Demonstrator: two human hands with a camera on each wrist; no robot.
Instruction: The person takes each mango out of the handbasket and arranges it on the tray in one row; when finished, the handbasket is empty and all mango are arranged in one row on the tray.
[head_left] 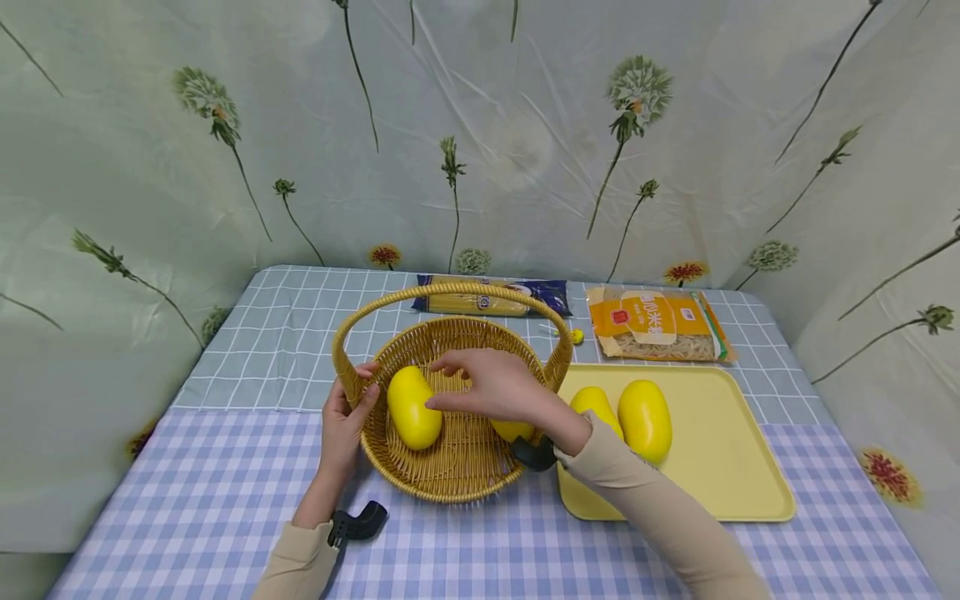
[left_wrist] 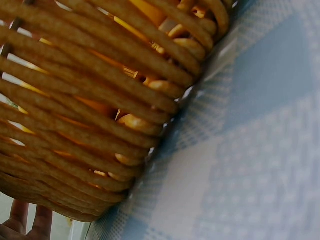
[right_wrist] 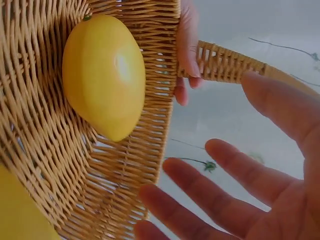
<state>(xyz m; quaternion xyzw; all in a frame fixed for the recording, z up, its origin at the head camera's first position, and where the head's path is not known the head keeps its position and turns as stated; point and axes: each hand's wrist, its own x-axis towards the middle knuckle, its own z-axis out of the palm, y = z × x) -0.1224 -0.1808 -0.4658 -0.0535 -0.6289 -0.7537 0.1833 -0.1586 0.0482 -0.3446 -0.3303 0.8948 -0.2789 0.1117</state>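
Observation:
A wicker basket [head_left: 457,496] with an arched handle stands on the table. My left hand [head_left: 343,425] grips its left rim at the foot of the handle; the woven side [left_wrist: 85,110] fills most of the left wrist view, with some fingers [left_wrist: 40,221] at its lower left. Inside the basket, a yellow mango [head_left: 414,408] lies on the left, and another mango [head_left: 512,429] on the right is partly hidden by my right arm. Over the basket, under the handle, my right hand [head_left: 491,385] holds nothing, its fingers apart and close to the left mango.
To the right, a yellow tray [head_left: 723,450] carries two more mangoes [head_left: 645,421], one partly behind my sleeve. Behind the basket lie a pasta pack [head_left: 480,302], a small yellow item [head_left: 576,336] and an orange food bag [head_left: 660,325]. A floral curtain [head_left: 525,150] hangs behind the table.

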